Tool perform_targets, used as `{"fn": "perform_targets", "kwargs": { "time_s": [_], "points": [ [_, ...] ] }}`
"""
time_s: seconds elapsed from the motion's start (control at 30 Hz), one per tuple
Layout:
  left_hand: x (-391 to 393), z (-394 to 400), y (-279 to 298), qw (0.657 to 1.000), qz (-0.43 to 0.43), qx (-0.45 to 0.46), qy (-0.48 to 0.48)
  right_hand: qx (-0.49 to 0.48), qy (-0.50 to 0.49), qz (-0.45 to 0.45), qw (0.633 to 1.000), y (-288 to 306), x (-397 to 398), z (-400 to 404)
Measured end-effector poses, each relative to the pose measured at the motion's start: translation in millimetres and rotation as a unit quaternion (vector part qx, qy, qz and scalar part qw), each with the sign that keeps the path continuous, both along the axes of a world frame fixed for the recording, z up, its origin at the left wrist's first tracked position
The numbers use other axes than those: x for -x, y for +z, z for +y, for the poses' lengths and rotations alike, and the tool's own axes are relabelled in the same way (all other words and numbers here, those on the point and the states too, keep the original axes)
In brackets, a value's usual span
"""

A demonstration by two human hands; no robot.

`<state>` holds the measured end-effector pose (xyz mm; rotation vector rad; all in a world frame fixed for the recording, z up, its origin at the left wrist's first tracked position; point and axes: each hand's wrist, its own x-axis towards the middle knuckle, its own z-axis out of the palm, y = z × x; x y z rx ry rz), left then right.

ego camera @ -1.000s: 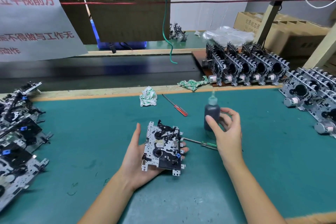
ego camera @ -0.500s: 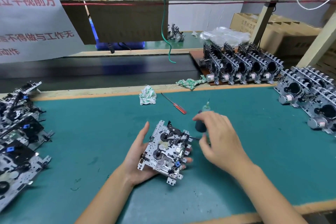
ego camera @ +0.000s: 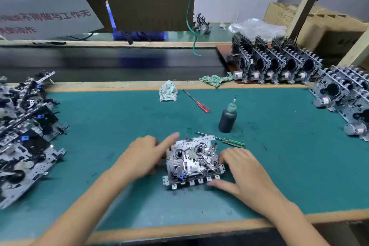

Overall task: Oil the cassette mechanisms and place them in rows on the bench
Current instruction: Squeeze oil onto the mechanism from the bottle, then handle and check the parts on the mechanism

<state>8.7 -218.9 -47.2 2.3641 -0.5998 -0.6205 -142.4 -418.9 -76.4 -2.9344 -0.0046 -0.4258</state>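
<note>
1. Since half a second ago: right hand [ego camera: 242,170] let go of the oil bottle [ego camera: 227,119]; it now stands far-right of the mechanism [ego camera: 192,161].
2. Mechanism lies on the mat [ego camera: 279,166], near centre.
3. Left hand [ego camera: 148,155] touches its left edge, index finger out; right hand's fingers lie spread against its right edge.
4. Risk: green screwdriver [ego camera: 229,141] just behind could get knocked when the mechanism is lifted.

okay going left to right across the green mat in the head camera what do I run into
Pile of cassette mechanisms → left hand → mechanism being held → right hand → rows of upright mechanisms at the right edge.
</note>
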Motion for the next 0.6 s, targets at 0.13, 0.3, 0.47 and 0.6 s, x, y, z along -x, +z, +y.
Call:
{"fn": "perform_targets", "kwargs": {
  "time_s": [0.13,0.3,0.47,0.6],
  "points": [
    [46.2,14.8,-16.0,0.957,-0.256,-0.126,-0.052,0.057,-0.007,-0.025,0.998,-0.7,-3.6,6.1],
    [65.5,12.1,-18.1,0.924,-0.363,-0.118,-0.012,0.093,-0.010,-0.052,0.994,-1.6,-3.2,8.0],
    [66.4,13.4,-34.3,0.911,-0.412,-0.018,-0.017,0.073,-0.026,-0.073,0.994,-3.4,-1.6,10.4],
    [62.1,8.2,-37.8,0.905,-0.425,-0.003,0.009,0.016,-0.002,-0.087,0.996,-7.4,-0.1,8.7]
  ]
}}
